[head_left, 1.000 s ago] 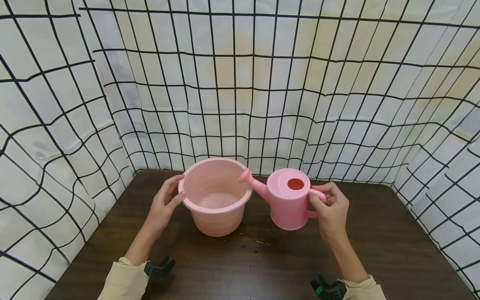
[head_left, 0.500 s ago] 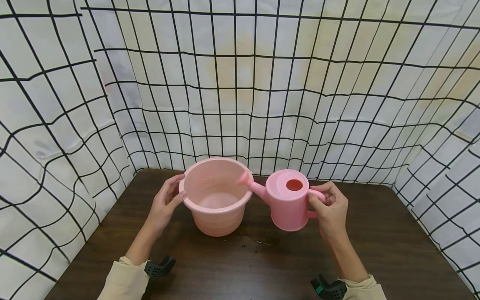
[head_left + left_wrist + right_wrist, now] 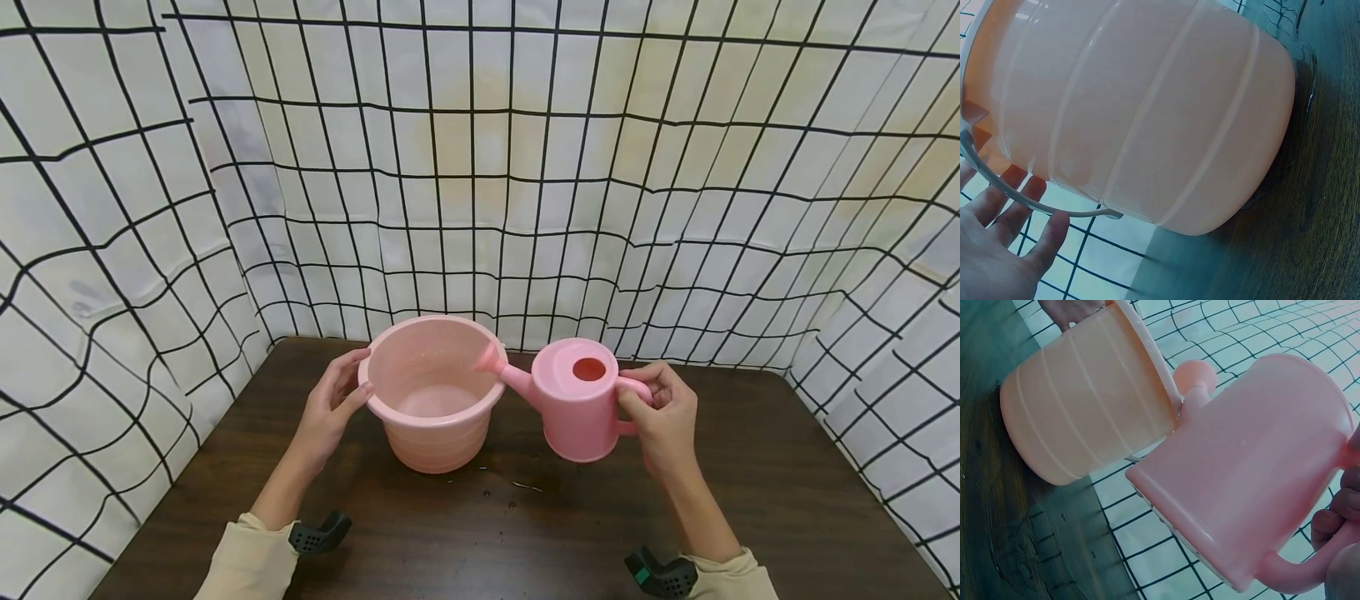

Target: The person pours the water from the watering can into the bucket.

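Observation:
A pale pink plastic bucket (image 3: 438, 446) with ribbed sides stands on the dark table. My left hand (image 3: 333, 400) grips its left rim, fingers behind and thumb at the near side; in the left wrist view that hand (image 3: 1007, 234) is at the rim's lug (image 3: 1079, 211). Right of the bucket, a pink watering can (image 3: 577, 417) is held by its handle (image 3: 636, 388) in my right hand (image 3: 667, 412). The can's sprinkler head (image 3: 491, 358) reaches over the bucket's right rim. In the right wrist view, the can's base (image 3: 1188, 540) is tilted and curled fingers (image 3: 1338, 512) wrap the handle.
Water drops (image 3: 525, 486) lie on the brown table (image 3: 420, 542) in front of the bucket and can. White curtains with a black grid (image 3: 525, 208) close in the back and both sides. Dark wrist devices (image 3: 321, 533) sit at both cream sleeves.
The watering can has shifted very slightly left, its sprinkler head a little further over the bucket. The left hand and bucket have stayed in place.

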